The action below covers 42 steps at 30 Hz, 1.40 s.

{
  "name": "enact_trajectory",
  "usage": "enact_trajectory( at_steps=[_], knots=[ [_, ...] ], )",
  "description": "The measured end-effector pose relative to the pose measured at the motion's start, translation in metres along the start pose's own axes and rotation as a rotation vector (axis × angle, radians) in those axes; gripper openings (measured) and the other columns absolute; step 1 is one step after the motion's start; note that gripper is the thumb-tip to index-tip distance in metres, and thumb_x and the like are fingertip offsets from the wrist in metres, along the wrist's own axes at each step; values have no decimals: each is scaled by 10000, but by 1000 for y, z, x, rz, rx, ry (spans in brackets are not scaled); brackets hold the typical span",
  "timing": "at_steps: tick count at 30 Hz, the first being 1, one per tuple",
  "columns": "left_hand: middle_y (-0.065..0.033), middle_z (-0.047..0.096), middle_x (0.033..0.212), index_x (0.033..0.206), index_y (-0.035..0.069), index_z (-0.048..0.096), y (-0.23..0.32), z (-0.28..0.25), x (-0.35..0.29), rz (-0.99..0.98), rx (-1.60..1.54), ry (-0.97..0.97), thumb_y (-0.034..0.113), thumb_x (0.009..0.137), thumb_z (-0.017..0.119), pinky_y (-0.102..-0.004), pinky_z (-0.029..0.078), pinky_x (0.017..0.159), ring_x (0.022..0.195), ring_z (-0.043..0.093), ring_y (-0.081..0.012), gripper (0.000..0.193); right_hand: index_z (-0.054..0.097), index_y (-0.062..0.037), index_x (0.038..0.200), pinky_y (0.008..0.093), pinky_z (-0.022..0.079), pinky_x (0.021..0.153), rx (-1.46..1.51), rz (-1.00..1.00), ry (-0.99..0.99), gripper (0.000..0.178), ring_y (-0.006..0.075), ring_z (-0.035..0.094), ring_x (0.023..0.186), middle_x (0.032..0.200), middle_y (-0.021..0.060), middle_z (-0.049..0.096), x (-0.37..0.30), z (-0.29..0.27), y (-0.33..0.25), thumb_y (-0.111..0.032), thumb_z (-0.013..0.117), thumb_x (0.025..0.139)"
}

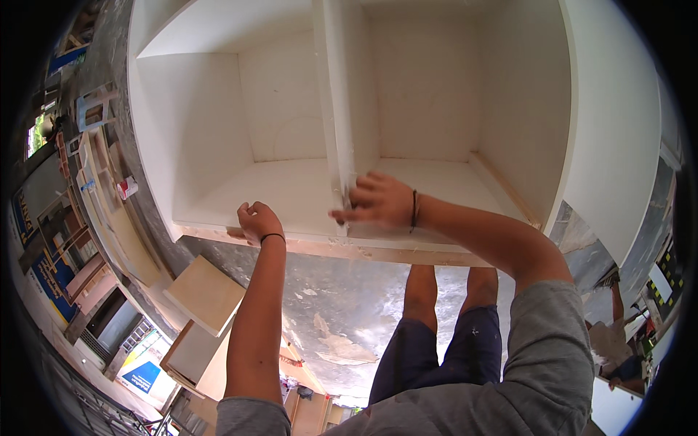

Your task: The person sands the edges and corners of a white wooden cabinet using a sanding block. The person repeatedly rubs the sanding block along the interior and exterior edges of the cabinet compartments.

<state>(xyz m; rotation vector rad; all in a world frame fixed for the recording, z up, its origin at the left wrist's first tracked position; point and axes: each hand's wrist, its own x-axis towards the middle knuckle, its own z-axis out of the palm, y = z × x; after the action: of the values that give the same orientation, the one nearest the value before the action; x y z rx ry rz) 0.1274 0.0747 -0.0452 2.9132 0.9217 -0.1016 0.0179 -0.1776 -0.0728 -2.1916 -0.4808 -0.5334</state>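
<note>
A large white cabinet (211, 116) with open compartments stands before me. An upright divider (331, 109) splits it, and a bare wooden strip (378, 254) runs along its lower front edge. My left hand (260, 221), its fingers curled closed, is at that edge in front of the left compartment; what is in the fingers, if anything, is hidden. Across the lower front end of the divider is my right hand (382, 202), smeared by motion, one finger pointing left. Whether it holds something cannot be made out.
A thin wooden batten (502, 185) lies along the right compartment's floor. Wooden panels (207, 291) lean at the lower left, near long boards (109, 203). Beneath me is a worn grey floor (334, 298). Another person (614, 338) is at the far right.
</note>
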Motion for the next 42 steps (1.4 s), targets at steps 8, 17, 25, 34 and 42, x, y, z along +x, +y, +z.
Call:
enact_trajectory(
  at_steps=[8, 17, 25, 34, 42],
  knots=[
    [22, 641, 1095, 1151, 135, 571, 2, 0, -1, 20, 6, 16, 236, 818, 442, -448, 328, 968, 1041, 569, -228, 371, 595, -192, 1186, 330, 447, 646, -78, 318, 209, 510, 197, 493, 687, 714, 23, 451, 59, -17, 59, 16, 586, 720],
    [41, 626, 1104, 1135, 153, 575, -1, -1, 1, -1, 42, 69, 232, 819, 460, -547, 280, 992, 1097, 542, -237, 345, 550, -233, 1230, 385, 468, 662, -203, 253, -12, 488, 266, 542, 749, 812, 67, 523, 80, -65, 79, -26, 522, 789],
    [13, 637, 1103, 1124, 152, 576, 3, -1, -4, 25, -36, 64, 239, 813, 459, -543, 315, 952, 1080, 558, -234, 343, 506, -163, 1263, 410, 486, 856, -806, 492, -334, 444, 324, 585, 1029, 1191, 203, 561, 237, -145, 212, -58, 487, 831],
    [12, 639, 1037, 1091, 120, 592, -2, 0, 1, 20, -68, 99, 192, 802, 489, -581, 256, 992, 1015, 588, -233, 315, 568, -236, 1183, 379, 470, 764, -438, 106, -479, 415, 263, 538, 980, 1031, 101, 550, 102, -56, 57, -94, 525, 795],
    [28, 627, 1077, 1138, 146, 577, -4, 2, 4, -8, -33, 53, 243, 818, 479, -634, 229, 995, 1285, 372, -288, 348, 531, -203, 1228, 404, 493, 759, -223, 334, -445, 484, 289, 578, 924, 978, 127, 562, 127, -65, 62, -25, 478, 780]
  ],
)
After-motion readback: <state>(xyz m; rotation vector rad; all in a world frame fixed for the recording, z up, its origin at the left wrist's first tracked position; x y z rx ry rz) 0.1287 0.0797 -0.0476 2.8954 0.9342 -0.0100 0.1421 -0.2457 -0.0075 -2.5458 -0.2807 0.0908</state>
